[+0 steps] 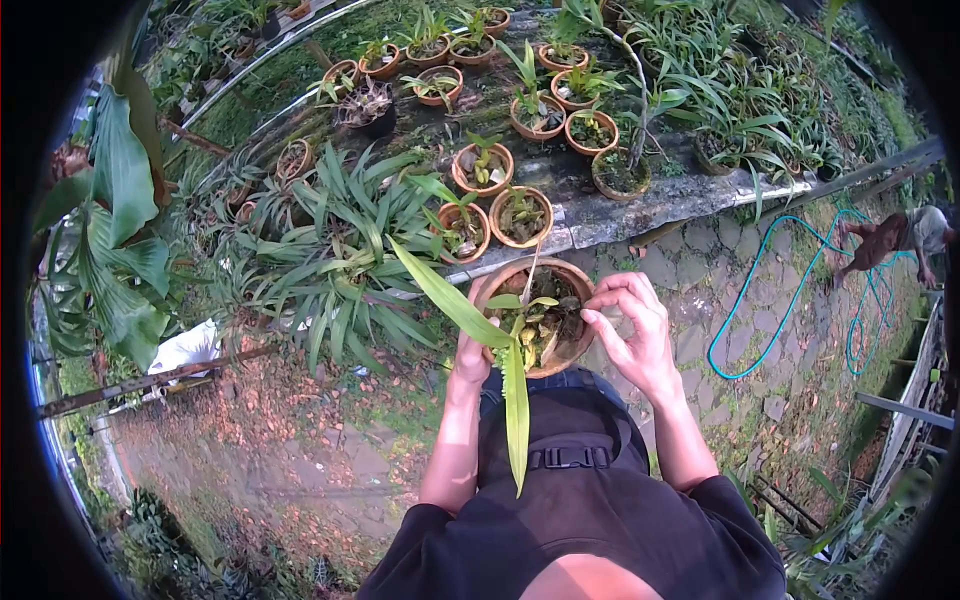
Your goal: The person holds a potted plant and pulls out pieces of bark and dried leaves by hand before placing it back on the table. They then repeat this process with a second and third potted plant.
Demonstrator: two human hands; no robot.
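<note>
A clay pot (572, 272) with a potted orchid is held up in front of my waist. Long green leaves (515, 400) hang over its near left side, and yellowish stems (530, 345) and dark roots or soil fill the inside. My left hand (472, 345) grips the pot's left side, its fingers partly hidden by the leaf and rim. At the right rim is my right hand (638, 330), thumb and index finger pinched close together beside the dark roots. What lies between those fingertips is too small to make out.
Ahead stands a dark bench (660, 215) with several clay pots (521, 217) near its edge. Strappy-leaved plants (350, 250) crowd the left. A blue hose (745, 300) lies on stone paving at the right, near another person (900, 240). A metal rail (160, 380) crosses the left side.
</note>
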